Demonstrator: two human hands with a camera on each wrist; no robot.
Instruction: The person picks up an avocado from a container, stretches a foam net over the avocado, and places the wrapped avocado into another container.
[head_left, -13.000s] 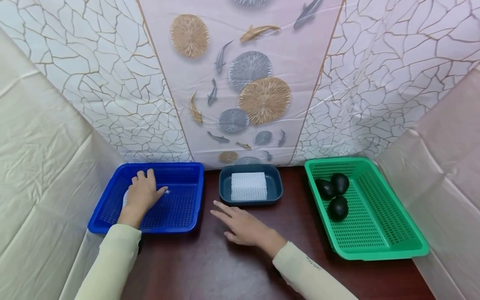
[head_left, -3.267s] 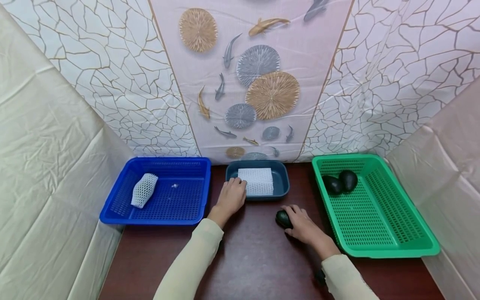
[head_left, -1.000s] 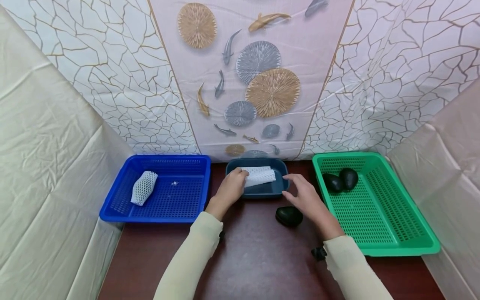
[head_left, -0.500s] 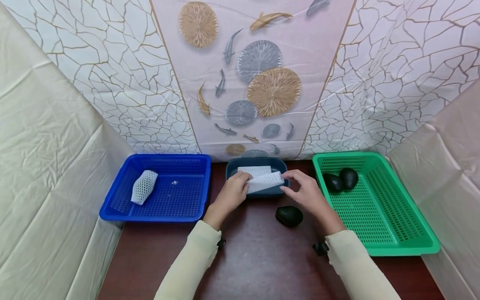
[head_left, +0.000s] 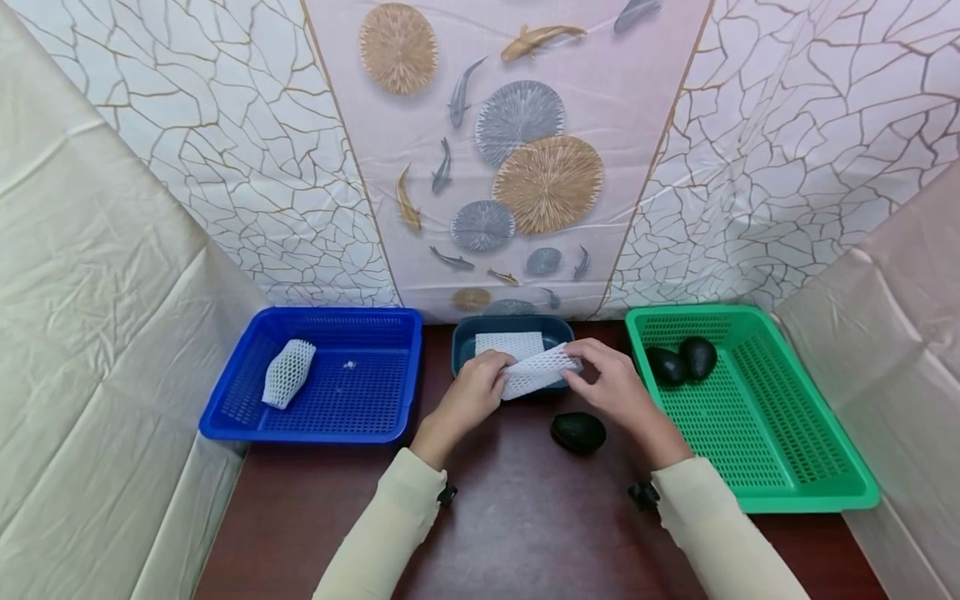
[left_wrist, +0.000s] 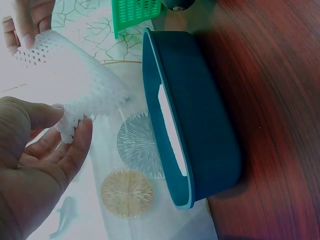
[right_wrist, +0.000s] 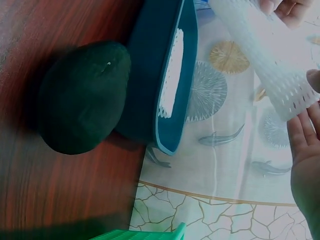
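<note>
A white foam net sleeve [head_left: 536, 372] is held slantwise above the front of the small dark teal tray [head_left: 459, 348]. The left hand [head_left: 471, 392] pinches its left end, thumb against fingers, as the left wrist view shows. At its other end the right hand [head_left: 611, 383] holds the edge between thumb and fingers. More white netting [head_left: 510, 342] lies flat inside the tray. A dark green avocado [head_left: 578, 432] rests on the table just in front of the tray, below the right hand; the right wrist view shows this avocado [right_wrist: 84, 97] beside the tray wall.
At the left, a blue basket [head_left: 300, 434] holds one net-covered item [head_left: 288, 374] and a small white scrap [head_left: 349, 365]. A green basket [head_left: 806, 503] at the right contains two dark avocados [head_left: 697, 358]. Patterned cloth [head_left: 517, 200] hangs behind the table [head_left: 517, 533].
The sleeve has come up and forward out of the tray, and the right hand has taken its right end. Earlier, the avocado left the green basket and the right hand released it on the table.
</note>
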